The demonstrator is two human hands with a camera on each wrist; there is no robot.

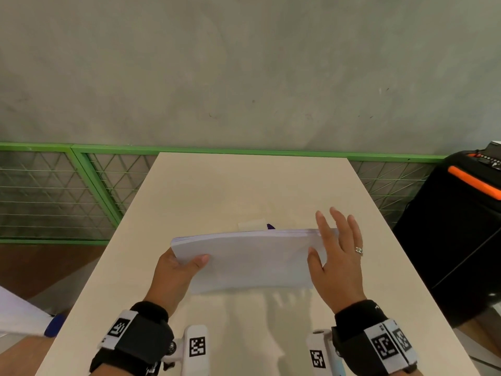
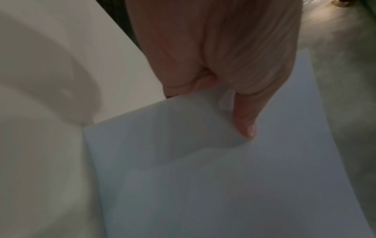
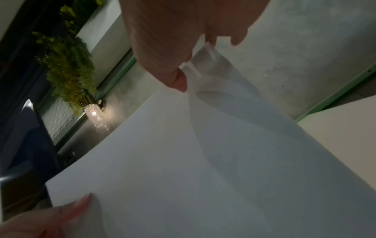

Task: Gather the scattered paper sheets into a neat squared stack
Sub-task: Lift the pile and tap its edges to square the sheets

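A stack of white paper sheets (image 1: 252, 259) stands tilted on its lower long edge on the beige table (image 1: 244, 185), its top edges nearly level. My left hand (image 1: 187, 263) grips the stack's left end, thumb on the near face and fingers hidden behind it. In the left wrist view the thumb (image 2: 247, 127) presses on the paper (image 2: 223, 185). My right hand (image 1: 336, 253), wearing a ring, lies flat with straight spread fingers against the stack's right end, its thumb on the near face. The right wrist view shows that hand (image 3: 179, 40) at the paper's (image 3: 203, 161) end.
A small white object (image 1: 252, 224) with a purple bit beside it lies on the table just behind the stack. A black case with orange trim (image 1: 461, 213) stands to the right. A green mesh railing (image 1: 67, 191) runs behind the table, below a grey wall.
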